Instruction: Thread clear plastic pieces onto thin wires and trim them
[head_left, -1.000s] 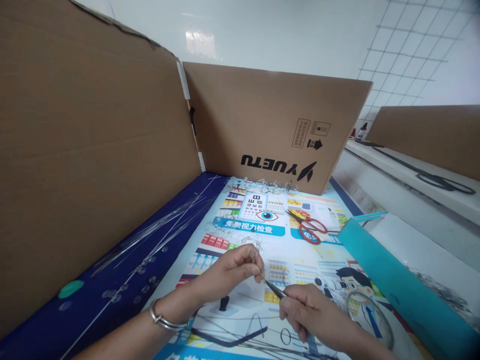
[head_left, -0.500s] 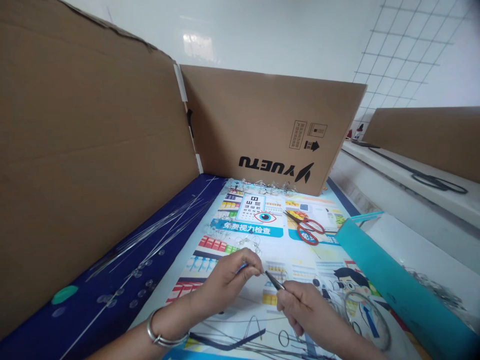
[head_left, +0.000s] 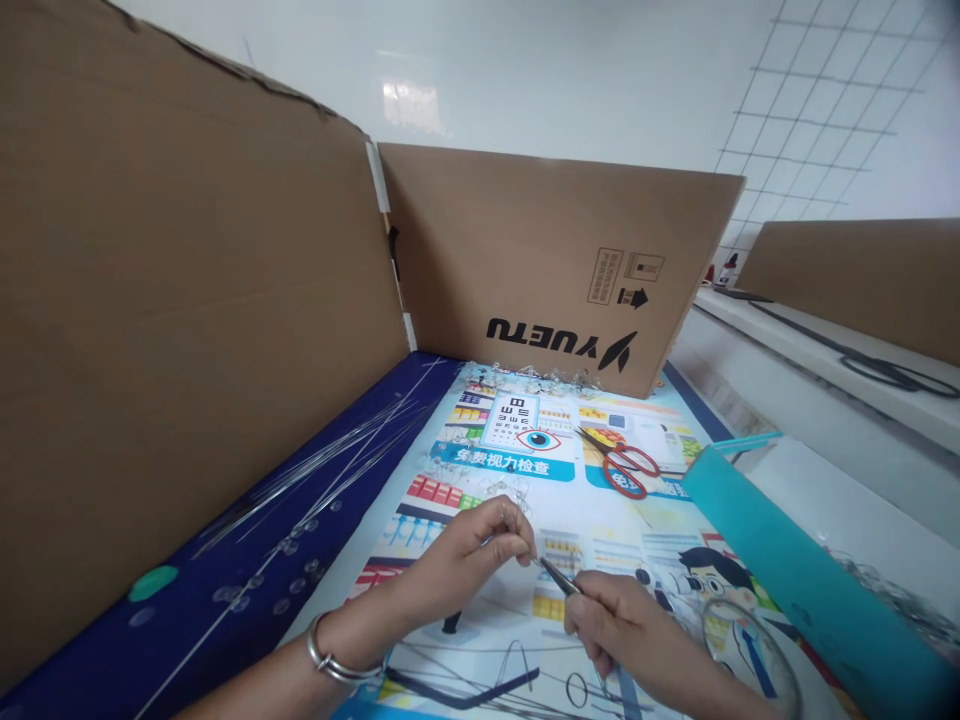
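Observation:
My left hand (head_left: 491, 545), with a silver bangle at the wrist, is closed in a pinch near the middle of the printed mat (head_left: 487, 600). What lies between its fingertips is too small to make out. My right hand (head_left: 619, 620) is wrapped round metal pliers (head_left: 558, 577), whose tip points left and meets the left fingertips. Below both hands lie thin wires, a dark curved strip (head_left: 465, 697) and a small dark ring (head_left: 577, 690). Beyond the hands, clear bits (head_left: 506, 490) rest on the mat.
Red-handled scissors (head_left: 628, 470) lie behind my right hand. A teal box (head_left: 810, 570) with metal pieces stands at the right. Cardboard panels (head_left: 547, 250) rise behind and at the left. Long wires (head_left: 322, 455), clear discs and a green oval piece (head_left: 153, 583) lie on the blue surface.
The view has shifted slightly, so the surroundings sit a little further right and lower. The left fingers are bent a little more, and the pliers' tip remains at the fingertips.

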